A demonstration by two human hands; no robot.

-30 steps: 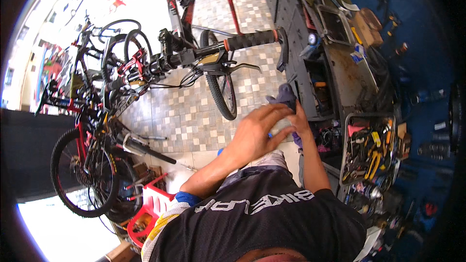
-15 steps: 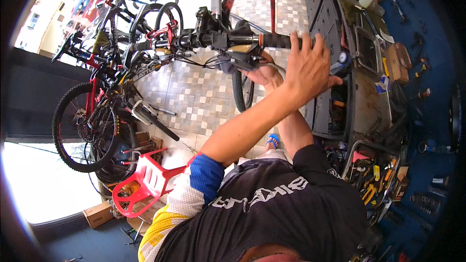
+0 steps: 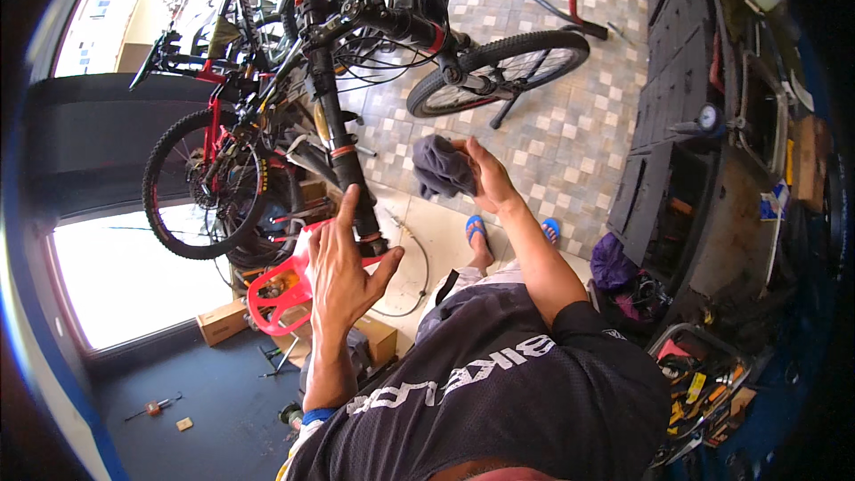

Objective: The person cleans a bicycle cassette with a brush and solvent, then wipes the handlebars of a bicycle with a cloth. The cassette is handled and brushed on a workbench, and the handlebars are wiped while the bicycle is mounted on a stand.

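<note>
The black handlebar of a bicycle slants down toward me on the left, its rubber grip at the near end. Beside that grip is my left hand, fingers stretched out and thumb apart. Its index finger overlaps the grip; I cannot tell whether it presses on it. My right hand holds a bunched dark grey cloth over the floor, away from the bike. Beyond the cloth, the bike's front wheel is turned sideways.
More bicycles crowd the left side. A red plastic chair and a cardboard box stand near left. Dark cabinets line the right, with a tray of tools near right. A thin cable lies on the floor.
The handlebar has swung round to the left and the front wheel has turned. My left hand has moved left with the grip. My right hand has come away from the brake lever with the cloth.
</note>
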